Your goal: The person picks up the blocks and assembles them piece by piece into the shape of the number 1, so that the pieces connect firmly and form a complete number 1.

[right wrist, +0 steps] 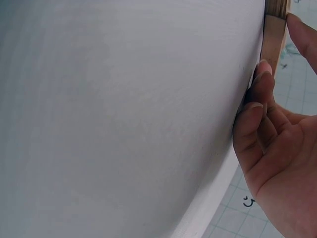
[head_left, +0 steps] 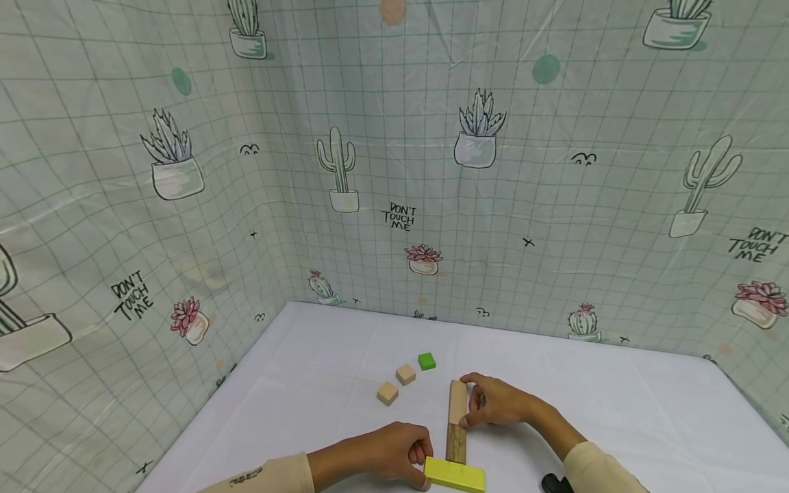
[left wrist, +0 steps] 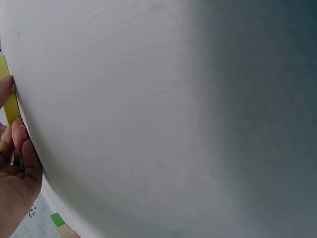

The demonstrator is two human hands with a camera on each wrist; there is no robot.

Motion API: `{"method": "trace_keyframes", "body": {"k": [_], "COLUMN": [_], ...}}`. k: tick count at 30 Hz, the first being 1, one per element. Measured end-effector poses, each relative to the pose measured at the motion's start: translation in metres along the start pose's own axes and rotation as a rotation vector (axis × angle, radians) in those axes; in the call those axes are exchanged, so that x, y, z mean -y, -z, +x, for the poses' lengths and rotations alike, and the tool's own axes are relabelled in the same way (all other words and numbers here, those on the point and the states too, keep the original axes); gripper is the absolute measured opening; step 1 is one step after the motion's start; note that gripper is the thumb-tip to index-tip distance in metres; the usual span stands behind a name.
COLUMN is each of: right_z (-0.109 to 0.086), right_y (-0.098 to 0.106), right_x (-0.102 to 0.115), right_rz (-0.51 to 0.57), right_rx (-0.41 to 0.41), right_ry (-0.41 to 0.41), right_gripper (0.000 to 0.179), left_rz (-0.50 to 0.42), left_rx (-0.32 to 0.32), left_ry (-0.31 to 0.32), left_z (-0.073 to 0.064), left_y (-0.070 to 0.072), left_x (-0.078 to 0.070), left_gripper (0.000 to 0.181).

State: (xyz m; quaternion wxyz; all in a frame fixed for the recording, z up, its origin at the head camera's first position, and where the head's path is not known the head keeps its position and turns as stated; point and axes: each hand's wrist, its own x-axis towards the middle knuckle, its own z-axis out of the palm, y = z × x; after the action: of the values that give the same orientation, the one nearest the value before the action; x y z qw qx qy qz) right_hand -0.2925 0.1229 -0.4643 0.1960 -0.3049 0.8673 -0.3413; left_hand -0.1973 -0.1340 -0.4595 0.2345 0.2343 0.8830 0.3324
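Observation:
At the near edge of the head view lies a flat yellow block [head_left: 456, 474], its long side running left to right. My left hand [head_left: 391, 452] holds its left end, thumb on the near side and fingers on the far side. A dark-grained wooden block [head_left: 456, 445] extends away from the yellow one, its near end right at it. In line beyond that lies a pale wooden block [head_left: 457, 400]. My right hand [head_left: 499, 400] grips this pale block from the right, index finger at its far end and thumb near the joint. The right wrist view shows fingertips [right wrist: 265, 67] along its side.
Two small plain wooden cubes [head_left: 387, 393] and a green cube [head_left: 427, 361] sit left of the pale block, farther back. A black object [head_left: 555, 483] lies by the right sleeve. Behind the white table [head_left: 592, 411] hangs a cactus-print curtain [head_left: 530, 205].

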Motion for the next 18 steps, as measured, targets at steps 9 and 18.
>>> {"method": "trace_keyframes", "body": {"k": [9,18], "right_z": [-0.0003,0.0008], "right_y": [0.0003,0.001], "right_x": [-0.0004,-0.0002], "right_rz": [0.023,0.031], "right_rx": [0.007,0.014], "right_ry": [0.011,0.003], "right_gripper": [0.081,0.08], "left_rz": [-0.004,-0.017], "left_rx": [0.012,0.01], "left_ry": [-0.022,-0.024], "left_z": [-0.0009,-0.0016], "left_y": [0.0016,0.0014], "left_x": [0.0003,0.0], "left_gripper": [0.024,0.024]}}
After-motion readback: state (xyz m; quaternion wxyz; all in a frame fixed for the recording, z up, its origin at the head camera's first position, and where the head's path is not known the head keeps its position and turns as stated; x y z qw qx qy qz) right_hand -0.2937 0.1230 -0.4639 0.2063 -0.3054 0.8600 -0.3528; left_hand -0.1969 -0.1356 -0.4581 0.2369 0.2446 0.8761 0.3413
